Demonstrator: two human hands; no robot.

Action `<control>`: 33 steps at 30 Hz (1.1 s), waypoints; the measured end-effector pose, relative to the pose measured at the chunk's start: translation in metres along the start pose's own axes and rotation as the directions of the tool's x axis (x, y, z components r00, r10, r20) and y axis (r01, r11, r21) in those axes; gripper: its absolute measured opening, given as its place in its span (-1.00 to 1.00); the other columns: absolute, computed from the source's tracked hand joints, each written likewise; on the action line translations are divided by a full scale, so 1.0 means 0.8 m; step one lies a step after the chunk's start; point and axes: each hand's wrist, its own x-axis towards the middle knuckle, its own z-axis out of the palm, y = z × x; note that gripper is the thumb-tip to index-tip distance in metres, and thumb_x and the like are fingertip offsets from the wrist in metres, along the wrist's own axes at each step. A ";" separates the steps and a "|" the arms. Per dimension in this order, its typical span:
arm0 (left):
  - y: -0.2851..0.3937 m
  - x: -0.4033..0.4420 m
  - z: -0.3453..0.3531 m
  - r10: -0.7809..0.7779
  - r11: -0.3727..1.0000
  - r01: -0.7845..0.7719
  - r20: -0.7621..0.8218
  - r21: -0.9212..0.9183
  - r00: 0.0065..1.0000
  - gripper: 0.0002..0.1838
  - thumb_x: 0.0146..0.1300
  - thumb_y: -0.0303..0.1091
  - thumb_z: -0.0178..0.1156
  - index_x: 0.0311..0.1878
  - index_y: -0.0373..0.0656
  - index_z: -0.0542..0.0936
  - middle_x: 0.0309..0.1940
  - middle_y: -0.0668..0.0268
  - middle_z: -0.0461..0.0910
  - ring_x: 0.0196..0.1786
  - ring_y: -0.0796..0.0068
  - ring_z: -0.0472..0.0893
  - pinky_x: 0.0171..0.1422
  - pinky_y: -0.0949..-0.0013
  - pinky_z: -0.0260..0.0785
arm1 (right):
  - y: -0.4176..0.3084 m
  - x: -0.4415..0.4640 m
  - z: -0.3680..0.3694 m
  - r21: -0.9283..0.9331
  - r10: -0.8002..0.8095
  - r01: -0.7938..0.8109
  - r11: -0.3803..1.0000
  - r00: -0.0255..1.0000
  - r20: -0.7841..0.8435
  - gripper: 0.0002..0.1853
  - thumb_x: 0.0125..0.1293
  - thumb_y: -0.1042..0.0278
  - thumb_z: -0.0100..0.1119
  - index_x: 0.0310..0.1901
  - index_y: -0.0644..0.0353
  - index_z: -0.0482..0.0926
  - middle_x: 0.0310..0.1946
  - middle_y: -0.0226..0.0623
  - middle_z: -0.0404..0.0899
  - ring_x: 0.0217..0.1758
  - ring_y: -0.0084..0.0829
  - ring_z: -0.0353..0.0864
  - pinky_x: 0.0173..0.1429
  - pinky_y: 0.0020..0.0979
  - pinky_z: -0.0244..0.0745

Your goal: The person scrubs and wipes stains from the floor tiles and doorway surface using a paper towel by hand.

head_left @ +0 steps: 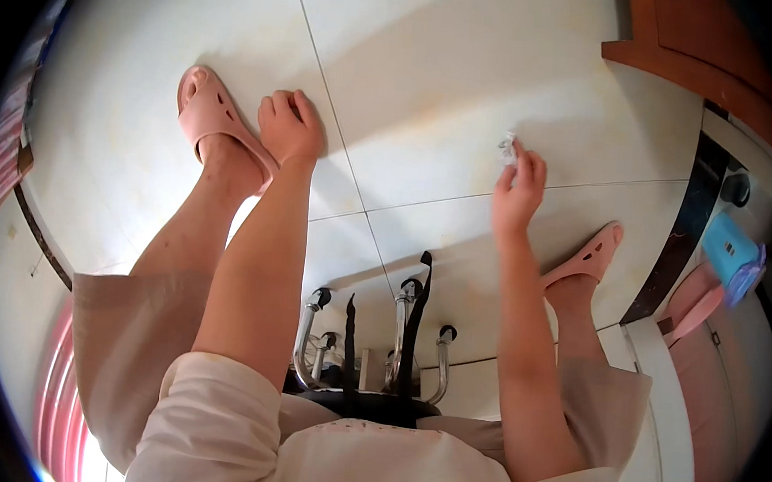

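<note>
My right hand [520,192] reaches out low over the tiled floor [431,85]. Its fingertips pinch a small crumpled white piece [507,148] that looks like tissue or thin wrapping. My left hand [289,127] is close to the floor beside the pink slipper [210,111] on my left foot. Its fingers are curled in, and whatever they may hold is hidden from view. Another pink slipper [593,255] is on my right foot, near my right wrist.
Beneath me is a seat with chrome legs on casters [403,330] and black straps [417,314] hanging down. Brown wooden furniture [681,47] stands at the upper right. At the right are a blue packet [730,249] and a pink item [693,304]. Pink striped fabric [54,389] hangs at the left.
</note>
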 end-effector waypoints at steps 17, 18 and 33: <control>-0.002 0.000 0.002 -0.001 0.998 0.001 0.001 0.070 1.000 -0.69 0.47 -0.11 -0.02 -0.21 -0.18 0.50 -0.20 0.20 0.49 -0.14 0.13 0.50 -0.04 0.11 0.37 | -0.005 -0.152 0.073 0.431 0.069 -0.180 0.884 0.963 0.261 -0.52 0.10 0.67 0.18 0.11 0.13 0.63 -0.18 -0.28 0.62 -0.14 -0.20 0.62 -0.10 -0.22 0.57; -0.002 0.000 0.001 -0.006 0.997 0.005 0.010 0.071 1.000 -0.69 0.48 -0.11 -0.02 -0.21 -0.18 0.50 -0.20 0.20 0.49 -0.14 0.14 0.51 -0.03 0.12 0.37 | -0.018 -0.157 0.083 0.494 0.026 -0.197 0.847 0.943 0.331 -0.53 0.10 0.66 0.19 0.09 0.13 0.64 -0.18 -0.29 0.63 -0.14 -0.21 0.62 -0.11 -0.22 0.57; -0.009 -0.005 0.007 0.002 0.996 0.001 -0.032 0.084 0.999 -0.68 0.47 -0.11 -0.03 -0.20 -0.19 0.51 -0.19 0.17 0.49 -0.12 0.10 0.49 -0.04 0.10 0.36 | -0.087 -0.049 0.121 0.538 -0.357 0.300 0.788 0.934 0.001 -0.63 0.15 0.62 0.17 0.00 0.09 0.67 -0.10 -0.24 0.68 -0.06 -0.21 0.66 0.01 -0.22 0.56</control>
